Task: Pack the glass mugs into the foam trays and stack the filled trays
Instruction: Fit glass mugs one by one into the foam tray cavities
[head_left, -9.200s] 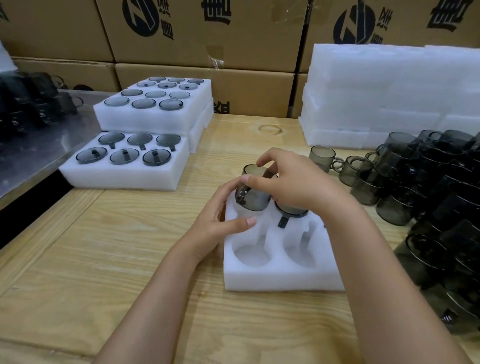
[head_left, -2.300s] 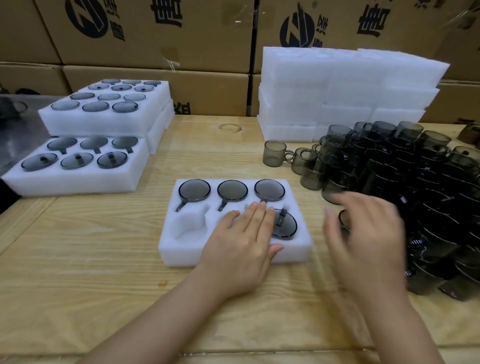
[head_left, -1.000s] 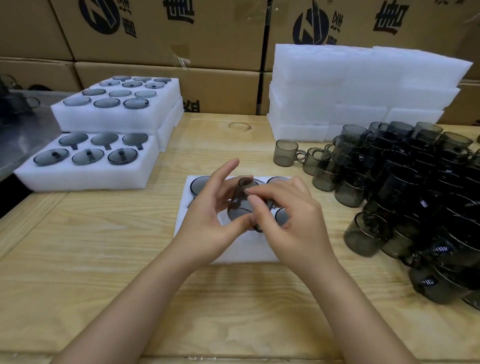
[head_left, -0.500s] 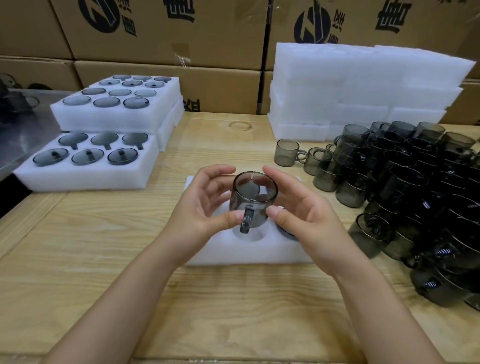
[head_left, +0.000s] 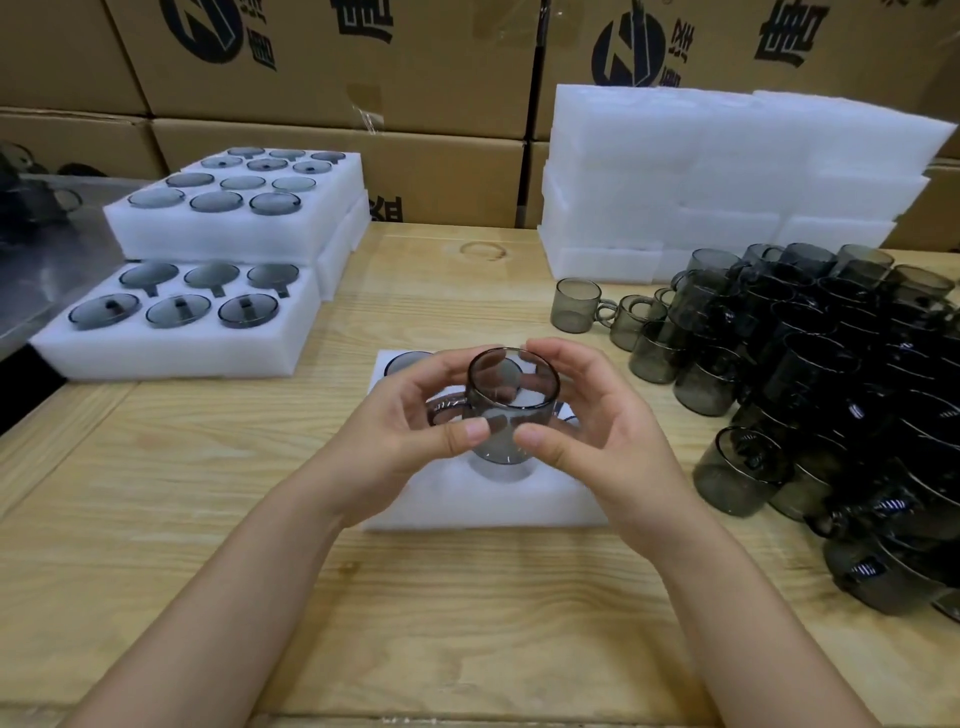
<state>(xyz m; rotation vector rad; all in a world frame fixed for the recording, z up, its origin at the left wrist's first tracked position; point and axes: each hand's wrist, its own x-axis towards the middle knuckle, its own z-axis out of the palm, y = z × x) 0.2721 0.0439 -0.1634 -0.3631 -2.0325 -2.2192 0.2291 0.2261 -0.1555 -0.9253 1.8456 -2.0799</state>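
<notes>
Two hands curl round one mug (head_left: 511, 402): left hand (head_left: 410, 415) by its handle, right hand (head_left: 602, 436) opposite, above the near tray (head_left: 483, 504). Loose mugs (head_left: 805, 364) crowd the right; filled trays (head_left: 182, 322) sit far left.

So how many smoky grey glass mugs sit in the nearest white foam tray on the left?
6: mugs across the back row of that tray, mugs across its front row. None seems hidden.

Packing room (stacked cartons (head_left: 332, 67)).
</notes>
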